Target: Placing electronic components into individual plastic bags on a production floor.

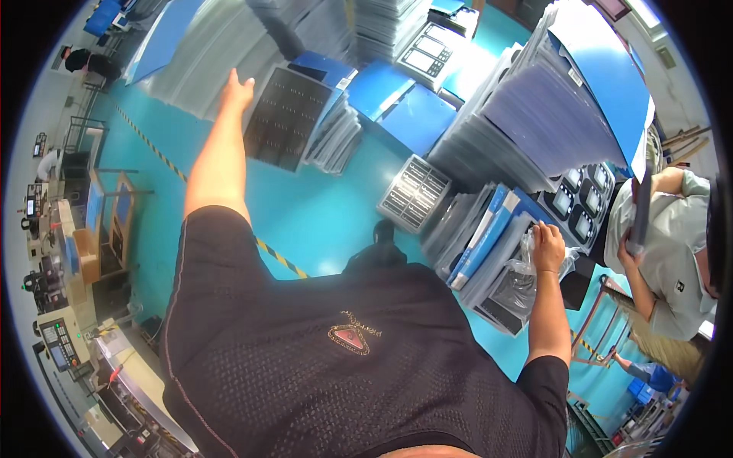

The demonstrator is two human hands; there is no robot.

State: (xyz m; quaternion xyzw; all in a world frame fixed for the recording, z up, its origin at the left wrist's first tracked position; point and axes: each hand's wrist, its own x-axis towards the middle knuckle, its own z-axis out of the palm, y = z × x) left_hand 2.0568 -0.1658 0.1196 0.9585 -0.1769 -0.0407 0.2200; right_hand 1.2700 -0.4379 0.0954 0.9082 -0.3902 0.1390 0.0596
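My left hand (238, 93) is stretched out ahead with a finger and the thumb extended, holding nothing. It appears in front of a tall stack of translucent sheets (205, 65), next to a dark panel with rows of small marks (285, 118); whether it touches either I cannot tell. At the right, the fingers of my right hand (548, 248) are curled down at crumpled clear plastic film (519, 284) and seem to grip its edge. This film lies over a low stack of sheets and dark panels (492, 311). Blue folder-like sheets (482, 237) stand beside it.
A person in a light grey shirt (672, 237) stands close on the right, holding a dark flat panel (643, 210). Tall sheet stacks (527, 114) rise ahead. A panel of pale rectangles (414, 193) lies near my foot (384, 231). Machines with control panels (61, 343) line the left.
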